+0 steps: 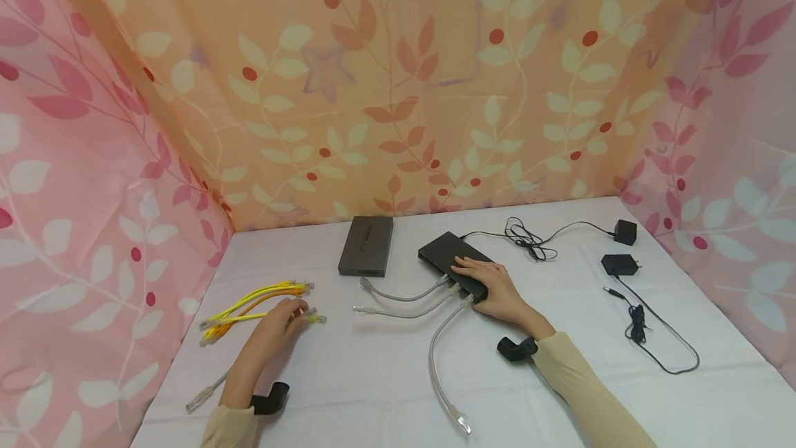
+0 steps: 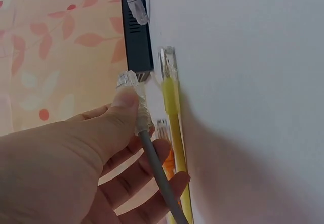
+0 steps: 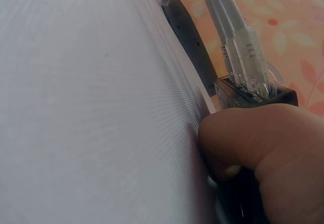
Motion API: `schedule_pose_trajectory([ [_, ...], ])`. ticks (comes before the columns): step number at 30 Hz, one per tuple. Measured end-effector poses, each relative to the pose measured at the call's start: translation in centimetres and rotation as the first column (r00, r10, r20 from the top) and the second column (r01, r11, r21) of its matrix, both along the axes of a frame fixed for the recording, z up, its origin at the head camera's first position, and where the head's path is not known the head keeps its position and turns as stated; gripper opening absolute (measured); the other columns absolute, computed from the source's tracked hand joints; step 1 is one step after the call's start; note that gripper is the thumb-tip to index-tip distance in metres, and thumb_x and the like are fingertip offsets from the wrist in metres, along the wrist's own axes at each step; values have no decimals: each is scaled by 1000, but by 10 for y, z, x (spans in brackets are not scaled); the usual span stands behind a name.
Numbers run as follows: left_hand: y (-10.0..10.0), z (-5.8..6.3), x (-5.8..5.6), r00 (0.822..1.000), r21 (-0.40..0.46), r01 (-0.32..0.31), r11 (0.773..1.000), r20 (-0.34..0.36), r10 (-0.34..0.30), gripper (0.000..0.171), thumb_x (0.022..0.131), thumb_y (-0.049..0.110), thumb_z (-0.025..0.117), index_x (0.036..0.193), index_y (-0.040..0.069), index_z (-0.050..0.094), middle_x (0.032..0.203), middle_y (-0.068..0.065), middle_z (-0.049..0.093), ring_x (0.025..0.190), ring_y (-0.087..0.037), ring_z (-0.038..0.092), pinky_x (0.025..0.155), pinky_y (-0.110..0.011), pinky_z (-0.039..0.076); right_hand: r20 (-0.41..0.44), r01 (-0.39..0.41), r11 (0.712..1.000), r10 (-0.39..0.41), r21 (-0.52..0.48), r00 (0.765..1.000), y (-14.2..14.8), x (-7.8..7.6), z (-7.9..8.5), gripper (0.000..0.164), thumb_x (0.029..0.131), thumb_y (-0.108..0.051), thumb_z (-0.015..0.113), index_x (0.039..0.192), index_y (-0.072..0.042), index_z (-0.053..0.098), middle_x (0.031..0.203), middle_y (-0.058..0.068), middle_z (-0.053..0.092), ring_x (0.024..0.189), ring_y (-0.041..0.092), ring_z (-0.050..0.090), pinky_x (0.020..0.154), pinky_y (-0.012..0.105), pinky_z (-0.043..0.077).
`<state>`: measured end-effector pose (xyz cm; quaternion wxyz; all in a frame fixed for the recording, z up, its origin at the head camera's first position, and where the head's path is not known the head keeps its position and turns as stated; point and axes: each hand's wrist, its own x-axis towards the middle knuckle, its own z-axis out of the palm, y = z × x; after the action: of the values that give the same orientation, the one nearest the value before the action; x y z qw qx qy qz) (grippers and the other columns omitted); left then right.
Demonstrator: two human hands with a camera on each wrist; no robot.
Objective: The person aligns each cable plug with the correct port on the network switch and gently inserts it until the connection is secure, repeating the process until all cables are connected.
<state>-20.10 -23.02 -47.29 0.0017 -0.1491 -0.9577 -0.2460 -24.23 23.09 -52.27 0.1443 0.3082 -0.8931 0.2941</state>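
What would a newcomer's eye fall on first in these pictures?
Probably the orange fabric printed with leaves, behind the white table. Next, the flat black box at mid-table, under the right hand, with three grey cables plugged in. Yellow and orange cables lie at left, by the left hand, which pinches the clear plug of another grey cable.

Left grip (image 2: pixel 83 155): pinches gray cable (image 2: pixel 159 172) near clear plug (image 2: pixel 127 78)
Yellow cable (image 2: pixel 172 97): near gray cable
Orange cable (image 2: pixel 170 163): partly hidden
Black box (image 2: pixel 138 47): beyond
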Motion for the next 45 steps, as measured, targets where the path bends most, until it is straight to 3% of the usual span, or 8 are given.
schedule_pose_trajectory([
  [4,7,1,-4,1000,10,10,1000,13,-11,13,90,10,60,103,10,59,90,-1,56,81,-14,51,73,-33,46,-9,-7,1000,7,-10,1000,1,-1,0,85,56,4,73,135,-21,50,144,5,41,132,29,36,91,52,26],
  [10,22,3,-11,998,17,58,998,-25,-58,10,90,7,59,100,7,59,90,-3,56,81,-15,52,72,-33,46,-16,-2,1000,2,-4,1000,2,-2,-1,86,56,3,73,135,-22,50,144,5,41,132,28,36,91,52,26],
  [19,46,11,-22,996,8,45,999,82,-46,11,92,15,58,101,11,60,87,0,53,78,-13,47,69,-29,43,-8,-4,1000,4,-15,1000,1,-1,-2,85,56,5,73,134,-21,51,144,4,41,132,28,36,92,52,26],
  [36,82,26,-42,984,-24,162,986,78,-160,13,92,20,57,101,11,61,92,-1,59,82,-13,55,76,-33,49,-11,-3,1000,3,-9,1000,0,0,-1,84,57,4,73,134,-21,51,144,4,42,132,27,36,92,51,26],
  [45,101,34,-46,971,-9,221,975,101,-219,9,91,16,60,98,10,62,88,1,59,80,-12,54,76,-32,49,14,9,1000,-9,-6,1000,-1,0,-1,83,58,5,73,134,-20,51,144,3,41,133,27,35,95,53,25],
])
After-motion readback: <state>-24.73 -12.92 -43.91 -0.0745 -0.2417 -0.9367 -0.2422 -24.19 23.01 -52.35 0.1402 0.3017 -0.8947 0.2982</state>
